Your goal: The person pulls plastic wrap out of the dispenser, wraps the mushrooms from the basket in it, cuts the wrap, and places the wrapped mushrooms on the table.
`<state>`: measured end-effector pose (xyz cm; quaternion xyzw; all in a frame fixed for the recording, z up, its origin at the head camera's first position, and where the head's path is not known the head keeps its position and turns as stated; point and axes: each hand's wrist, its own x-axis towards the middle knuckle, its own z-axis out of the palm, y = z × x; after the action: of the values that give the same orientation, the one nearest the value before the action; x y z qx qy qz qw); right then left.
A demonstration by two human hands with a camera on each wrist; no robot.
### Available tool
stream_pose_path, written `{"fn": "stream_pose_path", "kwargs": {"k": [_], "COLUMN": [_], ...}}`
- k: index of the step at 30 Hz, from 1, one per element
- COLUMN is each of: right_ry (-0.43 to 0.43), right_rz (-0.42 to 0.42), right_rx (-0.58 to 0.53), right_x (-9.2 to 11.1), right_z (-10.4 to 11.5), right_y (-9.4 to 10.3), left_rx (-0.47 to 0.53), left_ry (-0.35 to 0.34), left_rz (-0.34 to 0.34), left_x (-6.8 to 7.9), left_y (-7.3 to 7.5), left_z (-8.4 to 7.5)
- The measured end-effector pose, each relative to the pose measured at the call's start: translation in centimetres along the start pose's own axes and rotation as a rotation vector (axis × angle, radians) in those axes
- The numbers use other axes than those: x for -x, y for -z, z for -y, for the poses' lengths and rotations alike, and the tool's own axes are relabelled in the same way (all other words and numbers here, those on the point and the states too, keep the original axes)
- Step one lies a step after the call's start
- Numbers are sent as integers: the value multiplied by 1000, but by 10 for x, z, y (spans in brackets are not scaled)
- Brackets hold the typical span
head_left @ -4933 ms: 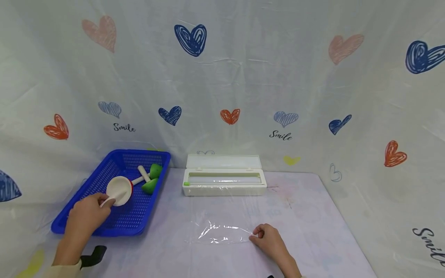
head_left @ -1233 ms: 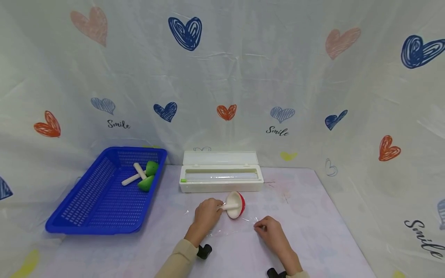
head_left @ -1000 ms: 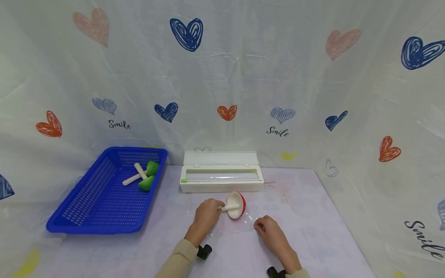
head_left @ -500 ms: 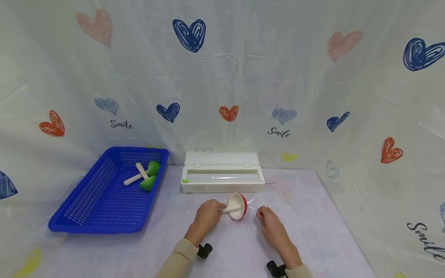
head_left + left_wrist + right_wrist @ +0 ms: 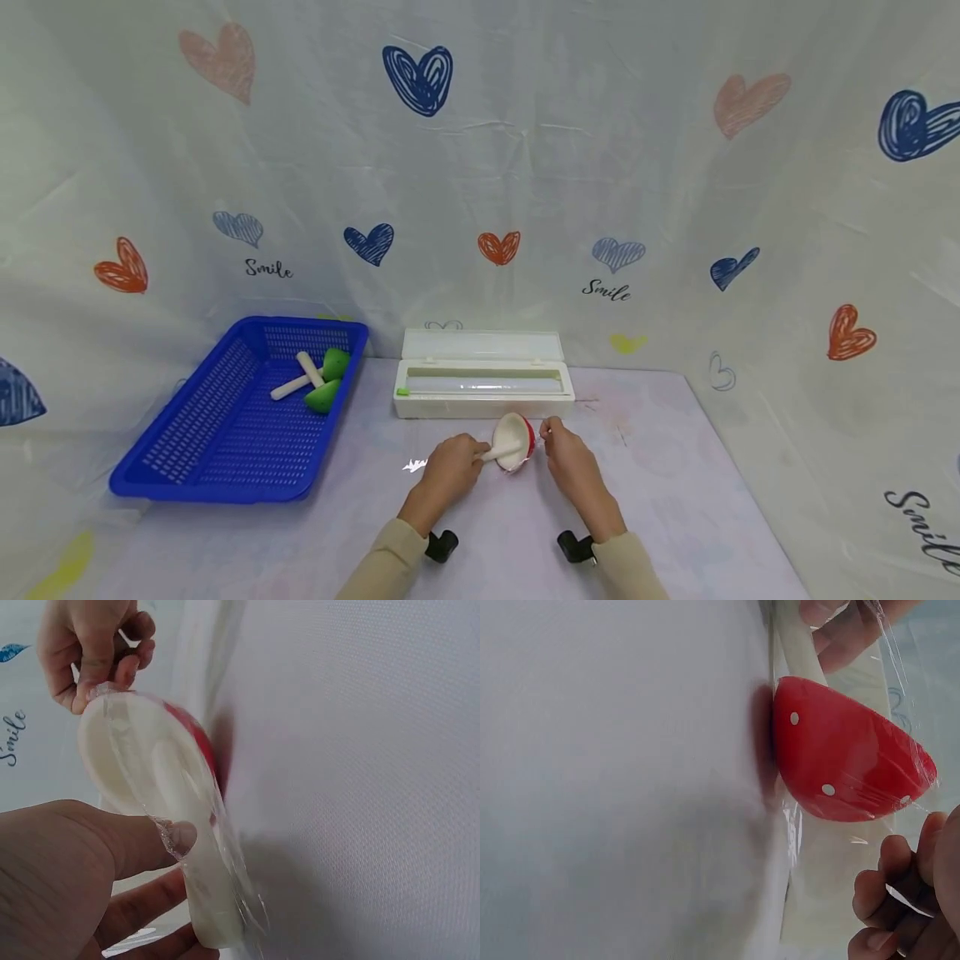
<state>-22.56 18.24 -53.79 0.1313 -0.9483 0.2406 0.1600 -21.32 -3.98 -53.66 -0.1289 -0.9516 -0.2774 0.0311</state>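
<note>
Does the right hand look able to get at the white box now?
Probably yes: the right hand is near the white box with nothing solid between, but it pinches clear film.

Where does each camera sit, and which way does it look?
Head: on the head, looking forward and down at the left hand, right hand, sleeves and blue basket.
Left wrist: worn there, facing the mushroom from its hollow side; both hands show.
Right wrist: worn there, facing its red dotted cap; parts of both hands show.
Both wrist views share the mushroom and clear film.
</note>
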Motion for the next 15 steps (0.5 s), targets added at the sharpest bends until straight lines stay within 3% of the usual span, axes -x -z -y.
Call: {"fn": "stream_pose_path", "kwargs": {"k": [4,9,15], "right_ry": [21,3,-28], "right_rz": [-28,-132,-150], "right_rx": [-107,-260,-343], "right_x": [-6,-11,-12], "right_z": [2,9,18], "right_y": [-7,-11,-6], "left_rx": [-20,-32,55], "left_ry": [-28,-48,-52], "left_rz": [-2,23,70], "left_x": [2,2,0], "left_y": [-1,4,9], "left_z": [1,1,6]}}
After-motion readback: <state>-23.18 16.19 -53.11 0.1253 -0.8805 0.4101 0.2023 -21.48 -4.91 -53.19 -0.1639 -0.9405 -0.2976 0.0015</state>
